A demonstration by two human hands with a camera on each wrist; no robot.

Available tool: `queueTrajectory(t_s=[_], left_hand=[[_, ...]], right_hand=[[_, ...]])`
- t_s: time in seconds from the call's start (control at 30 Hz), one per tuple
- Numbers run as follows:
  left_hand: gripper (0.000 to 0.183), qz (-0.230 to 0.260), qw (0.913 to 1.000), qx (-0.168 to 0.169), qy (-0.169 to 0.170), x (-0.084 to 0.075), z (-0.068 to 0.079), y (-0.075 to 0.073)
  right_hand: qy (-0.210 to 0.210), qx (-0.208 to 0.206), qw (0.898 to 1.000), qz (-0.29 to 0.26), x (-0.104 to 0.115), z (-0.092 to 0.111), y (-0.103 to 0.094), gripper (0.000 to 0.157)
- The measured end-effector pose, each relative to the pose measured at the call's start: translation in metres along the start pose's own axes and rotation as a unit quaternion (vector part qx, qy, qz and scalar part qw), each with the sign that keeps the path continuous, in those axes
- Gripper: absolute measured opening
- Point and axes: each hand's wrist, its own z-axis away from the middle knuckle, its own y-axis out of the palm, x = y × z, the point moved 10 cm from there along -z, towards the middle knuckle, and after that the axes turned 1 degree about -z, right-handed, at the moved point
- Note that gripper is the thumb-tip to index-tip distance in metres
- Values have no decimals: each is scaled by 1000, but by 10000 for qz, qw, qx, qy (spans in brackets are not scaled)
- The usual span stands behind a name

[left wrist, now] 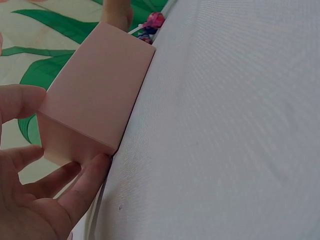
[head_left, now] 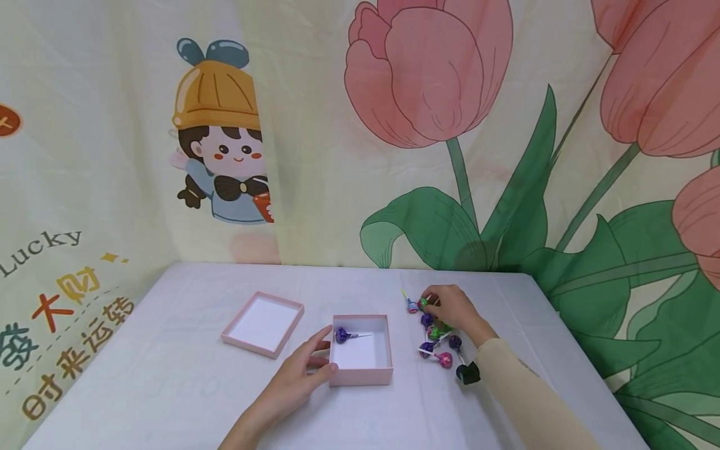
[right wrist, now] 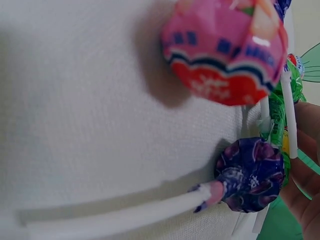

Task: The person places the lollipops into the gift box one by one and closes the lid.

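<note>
A pink open box (head_left: 360, 377) with a white inside stands mid-table. One purple-wrapped lollipop (head_left: 341, 335) lies inside it, its stick pointing right. My left hand (head_left: 304, 365) rests against the box's left side, thumb at the near left corner; in the left wrist view its extended fingers (left wrist: 85, 187) touch the pink wall. Right of the box, my right hand (head_left: 452, 307) pinches a green-wrapped lollipop (head_left: 423, 302) at the far end of a loose group. That group includes a pink lollipop (right wrist: 225, 55) and a purple lollipop (right wrist: 252, 175), both close to the right wrist camera.
The box's pink lid (head_left: 262, 325) lies to the left, white inside up. A blue-and-pink lollipop (head_left: 412, 307) with a yellow stick lies beside my right fingertips. The white tablecloth (head_left: 169, 375) reaches back to a curtain (head_left: 315, 187) printed with tulips.
</note>
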Motion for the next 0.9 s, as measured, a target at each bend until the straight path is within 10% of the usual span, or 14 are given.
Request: queueTrajectory(t_s=[0.43,0.9], left_hand=[[69,20,10000,-51,-42,0,3,-1],[70,15,10000,-33,-26,1,0,0]], right_hand=[[-334,-325,9989,33,18,7,-23,20],[-1067,-419,9934,-22,83,25,-43,22]])
